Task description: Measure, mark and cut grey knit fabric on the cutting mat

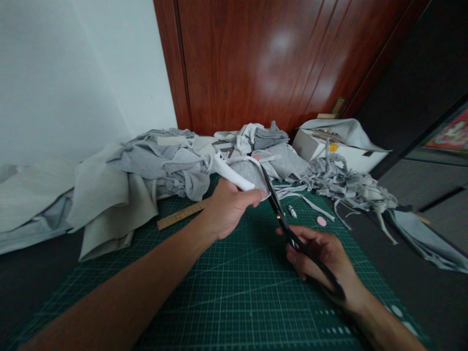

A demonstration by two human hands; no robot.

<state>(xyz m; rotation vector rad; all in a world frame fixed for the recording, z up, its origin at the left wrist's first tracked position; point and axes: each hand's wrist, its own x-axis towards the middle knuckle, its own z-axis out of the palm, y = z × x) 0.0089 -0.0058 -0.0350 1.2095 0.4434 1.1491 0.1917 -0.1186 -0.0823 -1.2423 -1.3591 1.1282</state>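
My left hand (232, 207) pinches a piece of grey fabric (252, 174) with a rolled white edge, held up above the green cutting mat (234, 292). In my right hand (323, 258) is a pair of black scissors (281, 219), its handles partly covered by my fingers. The blades point up and away from me and meet the fabric's right edge, close to my left fingertips. Whether the blades are parted is hard to make out.
Behind my hands lies a heap of grey and white cloth (164, 163). A wooden ruler (182, 214) sits left on the mat; a pink disc (321, 221) and small white item (292, 211) sit right. Beyond are tangled fabric strips (343, 178), a white box (338, 146) and a wooden door (256, 63).
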